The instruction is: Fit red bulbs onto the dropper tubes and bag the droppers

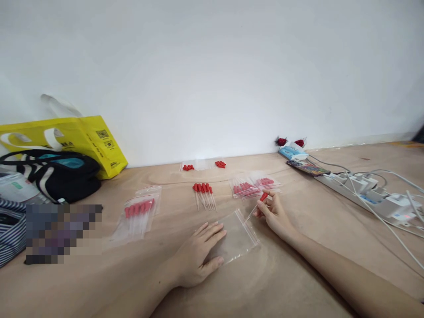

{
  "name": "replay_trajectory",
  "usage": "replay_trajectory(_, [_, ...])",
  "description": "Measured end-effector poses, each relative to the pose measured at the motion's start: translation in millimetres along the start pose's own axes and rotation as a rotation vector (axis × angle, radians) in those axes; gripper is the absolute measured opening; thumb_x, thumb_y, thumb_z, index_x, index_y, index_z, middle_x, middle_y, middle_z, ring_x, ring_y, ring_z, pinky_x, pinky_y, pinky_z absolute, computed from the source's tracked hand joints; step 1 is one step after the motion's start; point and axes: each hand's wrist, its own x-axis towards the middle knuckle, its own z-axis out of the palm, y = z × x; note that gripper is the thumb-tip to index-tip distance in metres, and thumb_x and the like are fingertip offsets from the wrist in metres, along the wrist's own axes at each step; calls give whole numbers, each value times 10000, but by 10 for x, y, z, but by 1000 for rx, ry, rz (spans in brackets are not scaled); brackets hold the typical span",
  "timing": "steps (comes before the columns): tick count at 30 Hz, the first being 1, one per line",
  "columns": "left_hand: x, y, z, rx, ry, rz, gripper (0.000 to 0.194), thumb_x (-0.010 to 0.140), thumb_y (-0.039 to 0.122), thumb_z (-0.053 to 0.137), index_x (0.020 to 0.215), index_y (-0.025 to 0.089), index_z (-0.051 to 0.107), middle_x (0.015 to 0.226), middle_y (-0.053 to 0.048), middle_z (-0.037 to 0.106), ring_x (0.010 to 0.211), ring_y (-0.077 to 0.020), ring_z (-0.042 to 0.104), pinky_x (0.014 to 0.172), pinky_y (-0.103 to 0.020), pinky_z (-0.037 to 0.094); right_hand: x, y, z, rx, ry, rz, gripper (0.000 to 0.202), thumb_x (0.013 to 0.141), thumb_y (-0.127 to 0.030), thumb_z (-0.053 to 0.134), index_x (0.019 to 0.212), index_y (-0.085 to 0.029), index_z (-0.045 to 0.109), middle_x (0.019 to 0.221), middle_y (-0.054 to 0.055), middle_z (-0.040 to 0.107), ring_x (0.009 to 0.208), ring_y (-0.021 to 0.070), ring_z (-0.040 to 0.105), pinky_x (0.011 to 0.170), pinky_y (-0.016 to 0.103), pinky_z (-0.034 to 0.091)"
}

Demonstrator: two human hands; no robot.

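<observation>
My left hand (202, 251) lies flat with its fingers stretched over the left part of a clear zip bag (232, 245) on the table. Between the fingers of my right hand (273, 212) is a dropper (263, 197) with a red rubber bulb. Its thin clear tube points down and left, the tip at the zip edge of the bag; whether it is inside the opening I cannot tell. Several more red-bulbed droppers (203, 190) lie loose in a row beyond the bag. Filled zip bags of droppers lie at the left (139, 210) and behind my right hand (247, 189).
Near the wall lies another clear bag (202, 164) with red bulbs at both ends. A yellow bag (89, 141) and a black bag (66, 176) stand at the left. On the right are a power strip (364, 196) with cables, a tissue pack (293, 151) and red artificial roses (281, 141).
</observation>
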Motion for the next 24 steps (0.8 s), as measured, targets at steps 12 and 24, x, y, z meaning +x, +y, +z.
replay_trajectory(12, [42, -227, 86, -59, 175, -87, 500, 792, 404, 511, 1249, 222, 419, 1295, -80, 453, 1199, -259, 390, 1004, -447, 311, 1, 10, -52, -27, -314, 90, 386, 730, -565, 511, 884, -231, 393, 710, -9, 590, 664, 146, 581, 667, 329, 459])
replay_trajectory(24, [0, -194, -59, -63, 47, -64, 517, 809, 337, 481, 1292, 190, 374, 1341, -79, 409, 1256, -227, 326, 1052, -444, 239, 43, -25, -111, -354, -478, -114, 245, 676, -420, 644, 754, -188, 626, 781, 30, 569, 737, 165, 521, 698, 310, 416])
